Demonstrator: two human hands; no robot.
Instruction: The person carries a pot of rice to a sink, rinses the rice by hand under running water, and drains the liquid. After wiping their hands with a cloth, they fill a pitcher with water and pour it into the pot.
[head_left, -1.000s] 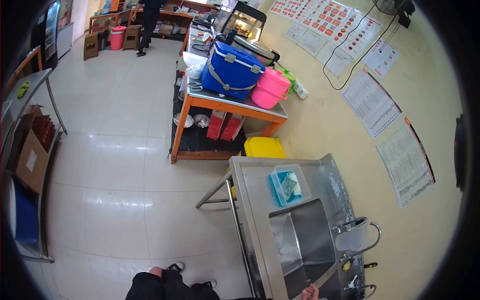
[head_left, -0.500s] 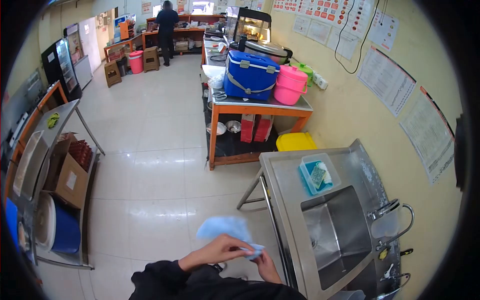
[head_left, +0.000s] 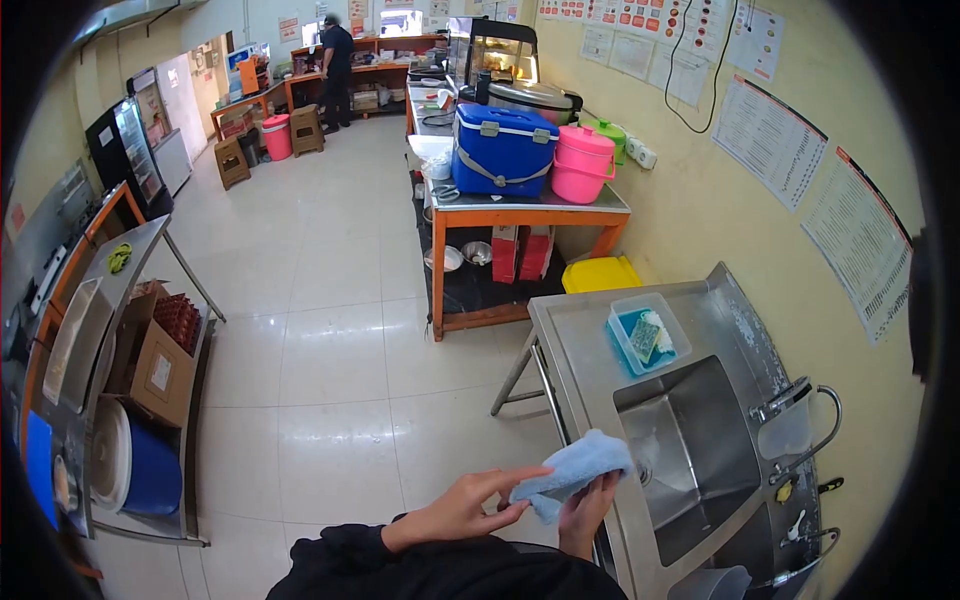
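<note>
A light blue cloth (head_left: pixel 582 462), folded and bunched, is held in front of me, just left of the sink's front edge. My right hand (head_left: pixel 588 512) grips it from below, fingers wrapped around its lower right side. On the cloth's left edge, the index finger and thumb of my left hand (head_left: pixel 468 512) close on the fabric. Part of the right fingers is hidden behind the cloth. Beyond it, a steel sink (head_left: pixel 645 535) has its basin to the right of my hands.
On the sink counter sits a plastic tub (head_left: pixel 683 345) with a sponge (head_left: pixel 645 338) in blue liquid. A faucet (head_left: pixel 832 420) rises at the right. Ahead, a table (head_left: pixel 520 208) carries a blue cooler (head_left: pixel 505 150). Steel shelving (head_left: pixel 150 240) stands left; a person (head_left: pixel 337 70) stands far back.
Both hands and the cloth have moved right, toward the sink. The cloth, hanging spread and blurred before, is now bunched over my right hand. The far person has turned slightly.
</note>
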